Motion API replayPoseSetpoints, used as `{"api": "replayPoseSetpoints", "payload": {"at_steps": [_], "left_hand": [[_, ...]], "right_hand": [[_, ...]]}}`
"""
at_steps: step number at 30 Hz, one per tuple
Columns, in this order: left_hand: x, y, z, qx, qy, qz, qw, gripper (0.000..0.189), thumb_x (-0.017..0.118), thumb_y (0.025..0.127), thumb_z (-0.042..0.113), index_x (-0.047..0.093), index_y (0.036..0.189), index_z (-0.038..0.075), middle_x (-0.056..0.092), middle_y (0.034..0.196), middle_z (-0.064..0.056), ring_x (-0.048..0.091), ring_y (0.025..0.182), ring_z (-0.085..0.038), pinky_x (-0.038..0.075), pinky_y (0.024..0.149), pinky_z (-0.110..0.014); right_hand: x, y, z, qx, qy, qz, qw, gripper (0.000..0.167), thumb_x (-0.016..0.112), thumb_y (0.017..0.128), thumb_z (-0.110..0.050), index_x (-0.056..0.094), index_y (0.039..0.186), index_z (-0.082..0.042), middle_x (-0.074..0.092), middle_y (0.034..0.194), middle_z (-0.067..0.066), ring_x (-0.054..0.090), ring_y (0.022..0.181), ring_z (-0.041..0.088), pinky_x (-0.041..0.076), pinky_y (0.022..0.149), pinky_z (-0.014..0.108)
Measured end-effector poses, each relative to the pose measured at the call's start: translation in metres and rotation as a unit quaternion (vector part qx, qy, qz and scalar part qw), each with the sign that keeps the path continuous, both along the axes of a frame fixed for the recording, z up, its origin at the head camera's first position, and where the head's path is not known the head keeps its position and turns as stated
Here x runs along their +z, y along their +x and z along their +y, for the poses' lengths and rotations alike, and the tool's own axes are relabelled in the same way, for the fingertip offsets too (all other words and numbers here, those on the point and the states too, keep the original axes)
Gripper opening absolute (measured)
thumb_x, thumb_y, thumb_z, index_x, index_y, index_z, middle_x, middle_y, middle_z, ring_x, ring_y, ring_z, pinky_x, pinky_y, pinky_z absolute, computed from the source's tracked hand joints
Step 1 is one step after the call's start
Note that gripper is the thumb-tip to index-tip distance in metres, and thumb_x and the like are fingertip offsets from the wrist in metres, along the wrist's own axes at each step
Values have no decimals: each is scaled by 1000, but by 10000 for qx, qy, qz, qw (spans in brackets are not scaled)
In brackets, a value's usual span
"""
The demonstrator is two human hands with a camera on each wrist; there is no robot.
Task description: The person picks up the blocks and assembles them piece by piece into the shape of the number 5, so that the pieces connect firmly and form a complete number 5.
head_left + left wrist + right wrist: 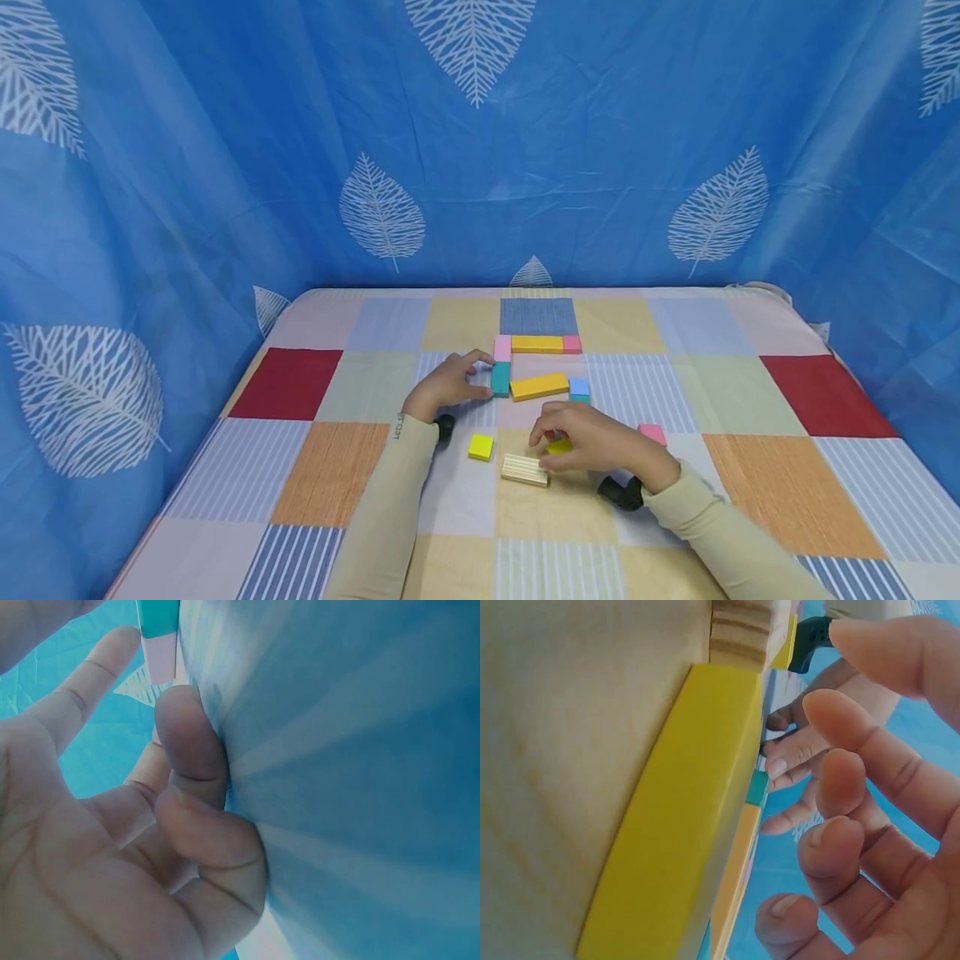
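My left hand (450,383) reaches to a teal block (500,379), thumb and index fingertips along its left side; a firm grip cannot be made out. In the left wrist view the index finger is extended at the teal block (159,616) and the other fingers bend near the cloth. A pink block (502,347) adjoins the teal one at its far end. My right hand (588,437) hovers, fingers loosely bent and apart, over a yellow block (558,447) that it partly hides. Beside its thumb lies a ridged plain wooden piece (525,469). Nothing shows between the right fingers.
An orange-yellow bar (536,344) with a pink end runs along the back. Another such bar (540,387) lies slanted beside the teal block, near a blue block (579,387). A small yellow block (481,447) and a pink block (652,434) lie nearer. Blue curtains (480,167) surround the table.
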State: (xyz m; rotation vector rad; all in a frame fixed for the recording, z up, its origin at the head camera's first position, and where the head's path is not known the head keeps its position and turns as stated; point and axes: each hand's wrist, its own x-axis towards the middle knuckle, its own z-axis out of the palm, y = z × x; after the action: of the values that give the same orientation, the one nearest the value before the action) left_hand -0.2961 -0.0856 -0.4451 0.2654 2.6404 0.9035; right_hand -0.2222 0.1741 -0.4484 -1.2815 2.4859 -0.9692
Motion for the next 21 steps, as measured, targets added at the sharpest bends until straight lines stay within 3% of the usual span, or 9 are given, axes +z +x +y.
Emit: {"api": "replayPoseSetpoints", "payload": {"at_steps": [9, 21], "left_hand": [[2, 1, 1, 3, 46, -1, 10000, 52, 83, 97, 15, 65, 146, 20, 61, 140, -22, 63, 122, -37, 54, 107, -52], [-1, 0, 0, 25, 20, 3, 10000, 52, 84, 97, 16, 65, 145, 21, 61, 141, -21, 62, 123, -37, 54, 107, -52]], "right_hand": [[3, 2, -12, -48, 547, -195, 9983, 18, 91, 88, -19, 80, 101, -12, 61, 91, -9, 55, 83, 5, 52, 77, 25], [1, 6, -16, -212, 843, 165, 9961, 24, 97, 81, -24, 76, 91, -18, 55, 86, -12, 47, 77, 0, 46, 72, 23]]}}
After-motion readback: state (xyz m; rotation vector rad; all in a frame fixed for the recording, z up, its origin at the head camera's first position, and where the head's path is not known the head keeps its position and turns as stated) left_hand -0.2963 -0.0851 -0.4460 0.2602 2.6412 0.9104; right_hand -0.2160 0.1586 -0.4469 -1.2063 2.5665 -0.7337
